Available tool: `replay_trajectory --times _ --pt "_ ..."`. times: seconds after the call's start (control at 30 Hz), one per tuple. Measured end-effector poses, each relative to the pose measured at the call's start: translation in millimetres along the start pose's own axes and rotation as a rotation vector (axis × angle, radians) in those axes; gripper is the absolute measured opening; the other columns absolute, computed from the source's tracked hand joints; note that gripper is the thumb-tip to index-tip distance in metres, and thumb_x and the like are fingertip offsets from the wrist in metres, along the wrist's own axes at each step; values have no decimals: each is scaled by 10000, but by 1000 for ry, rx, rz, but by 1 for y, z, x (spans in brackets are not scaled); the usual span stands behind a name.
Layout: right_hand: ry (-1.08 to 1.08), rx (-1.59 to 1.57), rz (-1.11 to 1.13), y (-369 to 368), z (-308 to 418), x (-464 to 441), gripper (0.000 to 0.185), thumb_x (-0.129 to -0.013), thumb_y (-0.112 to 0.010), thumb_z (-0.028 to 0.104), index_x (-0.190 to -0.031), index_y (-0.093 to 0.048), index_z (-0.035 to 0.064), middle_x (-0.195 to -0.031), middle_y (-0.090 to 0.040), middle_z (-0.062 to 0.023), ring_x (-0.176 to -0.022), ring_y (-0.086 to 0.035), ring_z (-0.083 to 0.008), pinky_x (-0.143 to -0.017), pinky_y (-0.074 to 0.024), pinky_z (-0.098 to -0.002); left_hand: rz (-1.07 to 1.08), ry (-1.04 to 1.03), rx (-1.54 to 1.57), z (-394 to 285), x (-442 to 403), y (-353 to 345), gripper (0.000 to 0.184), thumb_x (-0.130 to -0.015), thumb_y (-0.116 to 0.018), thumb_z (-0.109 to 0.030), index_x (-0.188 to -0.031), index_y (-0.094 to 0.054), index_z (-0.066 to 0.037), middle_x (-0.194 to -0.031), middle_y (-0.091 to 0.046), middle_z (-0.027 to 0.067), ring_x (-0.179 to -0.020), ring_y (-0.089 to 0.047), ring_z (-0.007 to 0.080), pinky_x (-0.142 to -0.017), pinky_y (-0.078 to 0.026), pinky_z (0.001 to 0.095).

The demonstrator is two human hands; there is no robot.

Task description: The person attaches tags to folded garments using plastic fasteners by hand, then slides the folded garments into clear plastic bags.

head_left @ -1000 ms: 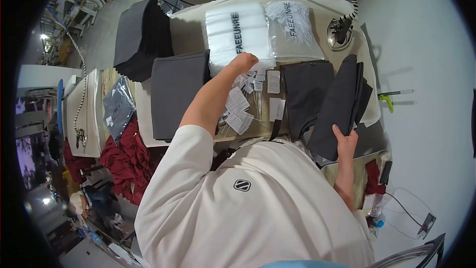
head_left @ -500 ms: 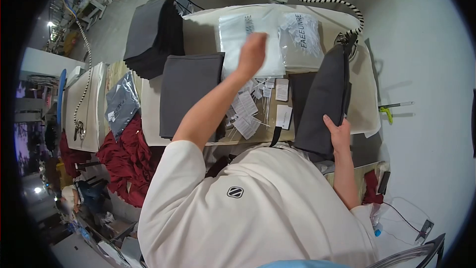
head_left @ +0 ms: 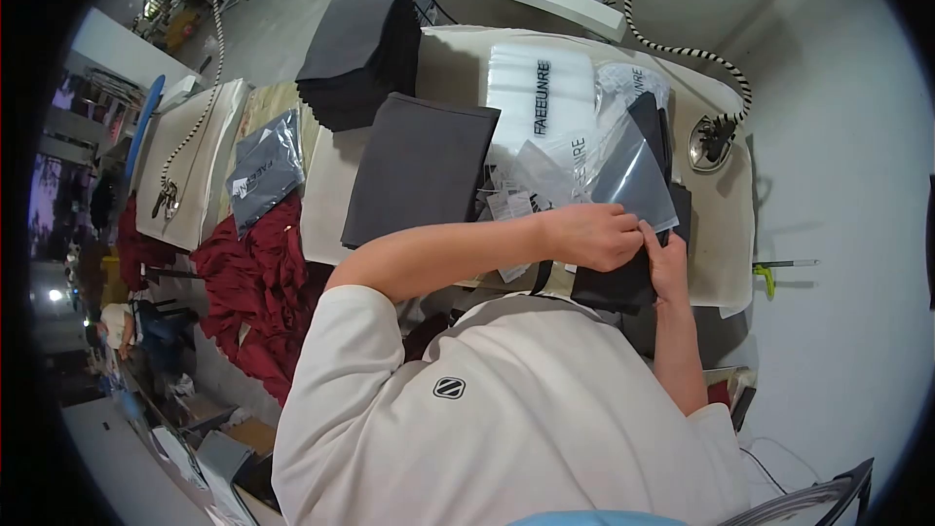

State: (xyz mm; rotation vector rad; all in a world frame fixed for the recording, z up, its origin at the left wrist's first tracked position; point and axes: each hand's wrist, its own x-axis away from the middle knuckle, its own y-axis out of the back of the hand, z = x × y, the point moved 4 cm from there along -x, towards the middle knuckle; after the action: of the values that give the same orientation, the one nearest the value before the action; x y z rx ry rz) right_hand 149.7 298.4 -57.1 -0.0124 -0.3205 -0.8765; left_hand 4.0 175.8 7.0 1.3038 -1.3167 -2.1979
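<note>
My left hand (head_left: 599, 237) is closed in a pinch on the edge of a clear plastic bag (head_left: 628, 175) with dark lettering. The bag lies over a folded dark grey garment (head_left: 614, 287), whose exact kind I cannot make out. My right hand (head_left: 667, 263) grips the garment at the bag's edge, its thumb close to the left fingertips. Beyond my hands is a pile of printed clear bags (head_left: 541, 117). White paper tags (head_left: 508, 205) lie left of the garment, partly covered by the bag and my left forearm.
A folded dark grey cloth (head_left: 419, 170) and a tall dark grey stack (head_left: 355, 58) occupy the table's left part. An iron (head_left: 711, 144) with a striped cord stands at the right. Dark red fabric (head_left: 258, 292) and a packed grey bag (head_left: 266, 175) are further left.
My left hand has come back from the bag pile toward my right hand, bringing a clear bag over the garment. The garment has been lowered, and the iron now shows fully.
</note>
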Motion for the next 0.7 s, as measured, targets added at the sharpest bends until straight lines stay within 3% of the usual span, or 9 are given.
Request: replay_trajectory --times 0.07,0.17,0.3,0.4,0.53,0.7 --pt "39 86 -33 -5 19 2 384 -950 -753 323 -1033 -727 -50 -921 -710 -17 -820 -596 -89 -746 -505 -286 6 -25 -20 0 -4 13 117 -747 -660 -165 -785 -666 -55 -836 -499 30 -815 -552 183 -684 -492 303" --pt "65 29 -82 -6 44 -7 358 -952 -748 308 -995 -729 -47 -893 -705 -19 -801 -590 -94 -742 -508 -297 139 70 -3 16 -5 39 240 -788 -652 -138 -987 -675 -6 -845 -487 34 -825 -562 178 -710 -503 298" --pt "158 3 -167 -18 78 -11 361 -955 -748 323 -964 -724 -37 -883 -698 -14 -782 -584 -83 -717 -502 -285 112 112 -13 29 -5 64 300 -790 -665 -135 -1064 -682 -12 -834 -468 30 -817 -557 171 -705 -507 295" --pt "153 -168 -66 -36 96 -15 389 -956 -747 359 -933 -717 -28 -844 -681 5 -751 -563 -64 -676 -484 -268 114 157 -119 41 -5 89 375 -793 -673 -133 -1158 -686 -45 -832 -464 29 -817 -558 169 -707 -512 299" --pt "230 -221 12 -69 139 -22 412 -959 -743 386 -905 -713 -22 -802 -654 31 -722 -531 -47 -641 -456 -251 186 230 -270 61 -3 136 243 -842 -683 -143 -1070 -704 -62 -835 -473 17 -840 -570 159 -699 -504 291" --pt "432 -230 115 -124 199 -27 414 -959 -743 389 -887 -713 -17 -773 -634 42 -710 -514 -45 -628 -444 -250 191 315 -419 72 10 204 365 -790 -694 -93 -1155 -702 -80 -851 -463 39 -818 -562 180 -714 -520 304"
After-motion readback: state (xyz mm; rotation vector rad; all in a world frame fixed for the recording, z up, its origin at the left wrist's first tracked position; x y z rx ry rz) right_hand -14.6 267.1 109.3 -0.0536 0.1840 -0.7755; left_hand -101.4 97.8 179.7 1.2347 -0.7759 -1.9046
